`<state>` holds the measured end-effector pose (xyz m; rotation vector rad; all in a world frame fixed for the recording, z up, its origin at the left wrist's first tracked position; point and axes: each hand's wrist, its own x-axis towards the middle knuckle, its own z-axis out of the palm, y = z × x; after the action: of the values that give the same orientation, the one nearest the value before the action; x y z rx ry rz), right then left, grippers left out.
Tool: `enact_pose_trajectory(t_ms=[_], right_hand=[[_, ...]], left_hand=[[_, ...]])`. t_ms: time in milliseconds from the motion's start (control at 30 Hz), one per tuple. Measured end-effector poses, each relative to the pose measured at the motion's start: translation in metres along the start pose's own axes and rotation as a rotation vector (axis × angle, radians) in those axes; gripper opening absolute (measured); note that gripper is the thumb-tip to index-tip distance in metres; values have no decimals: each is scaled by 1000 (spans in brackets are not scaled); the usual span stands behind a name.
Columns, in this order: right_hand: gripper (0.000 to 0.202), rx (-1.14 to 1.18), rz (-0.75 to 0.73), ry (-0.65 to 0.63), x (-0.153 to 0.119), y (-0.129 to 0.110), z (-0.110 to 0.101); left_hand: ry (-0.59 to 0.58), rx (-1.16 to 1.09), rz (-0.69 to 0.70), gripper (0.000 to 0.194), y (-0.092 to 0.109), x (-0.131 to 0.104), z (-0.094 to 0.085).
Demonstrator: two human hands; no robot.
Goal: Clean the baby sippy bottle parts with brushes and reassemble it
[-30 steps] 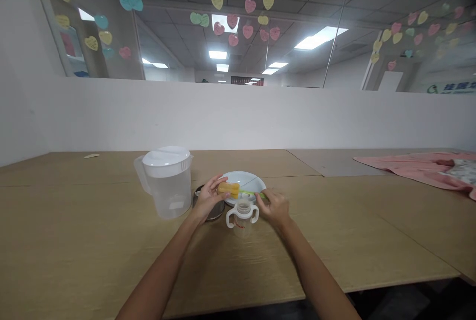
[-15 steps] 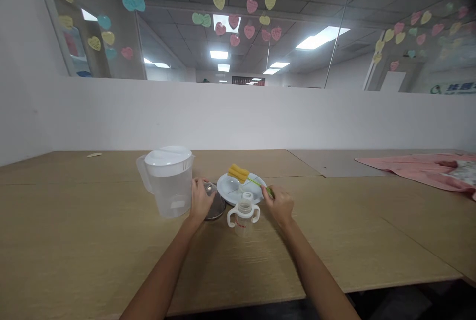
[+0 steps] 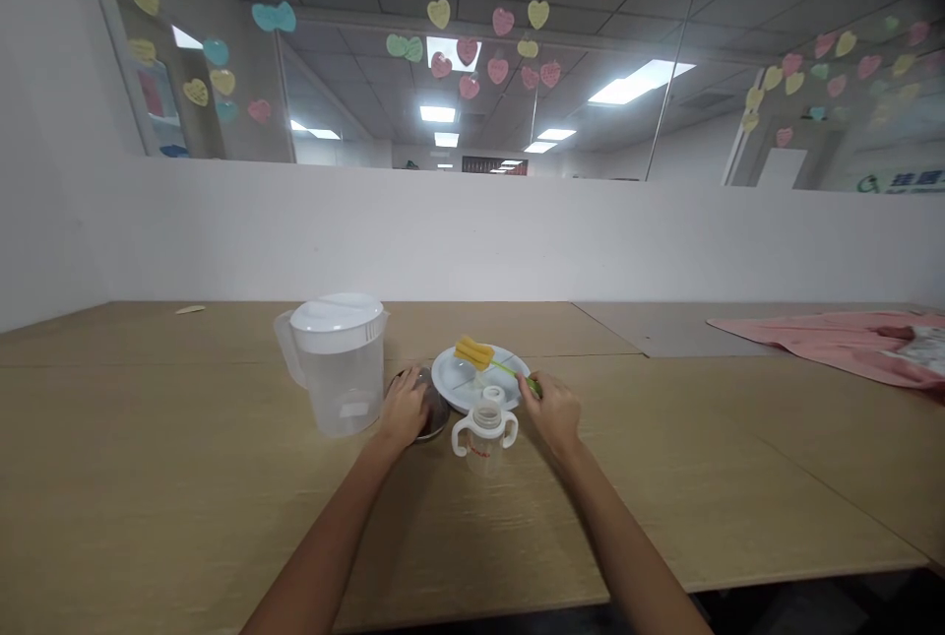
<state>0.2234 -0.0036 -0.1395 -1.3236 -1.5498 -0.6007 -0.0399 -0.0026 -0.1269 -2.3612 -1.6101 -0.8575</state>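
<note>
Over the white plate (image 3: 443,376), sponge brush (image 3: 473,352) sloped away leftward from my right hand (image 3: 555,411), fingers closed on its green handle (image 3: 507,369). Two-handled bottle (image 3: 485,440) stood between hands, nearer the right; my left hand (image 3: 404,411) lay over the dark dish (image 3: 437,412), grip indeterminate.

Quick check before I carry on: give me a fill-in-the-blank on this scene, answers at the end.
The right hand holds the sponge brush by its handle, which is coloured ____.
The clear bottle has handles numbering ____.
Seen from the person's side, the pitcher stands to the bottle's ____.
The pitcher's top is covered by a white ____.

Answers: green; two; left; lid.
</note>
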Motion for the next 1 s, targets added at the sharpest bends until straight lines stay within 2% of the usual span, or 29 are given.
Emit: enact_pose_trajectory(t_ms=[67, 167, 367, 533, 633, 733, 867, 1000], right_hand=[[47, -12, 31, -18, 0, 0, 2], [50, -49, 101, -68, 1, 1, 3], [49, -155, 189, -230, 1, 1, 2], [59, -148, 187, -205, 2, 1, -1], [60, -112, 232, -167, 2, 2, -1], [60, -95, 293, -150, 3, 3, -1], [58, -103, 318, -185, 3, 4, 0], [57, -115, 320, -201, 1, 5, 1]], left_hand=[[49, 62, 21, 31, 3, 1, -2], [114, 96, -26, 26, 9, 3, -9], [115, 124, -79, 25, 26, 2, -16], [184, 137, -73, 25, 36, -1, -15], [189, 65, -5, 23, 40, -1, -16], [113, -38, 43, 24, 43, 8, -19], [-69, -37, -34, 24, 43, 33, -18], [-241, 6, -66, 12, 45, 53, -13]])
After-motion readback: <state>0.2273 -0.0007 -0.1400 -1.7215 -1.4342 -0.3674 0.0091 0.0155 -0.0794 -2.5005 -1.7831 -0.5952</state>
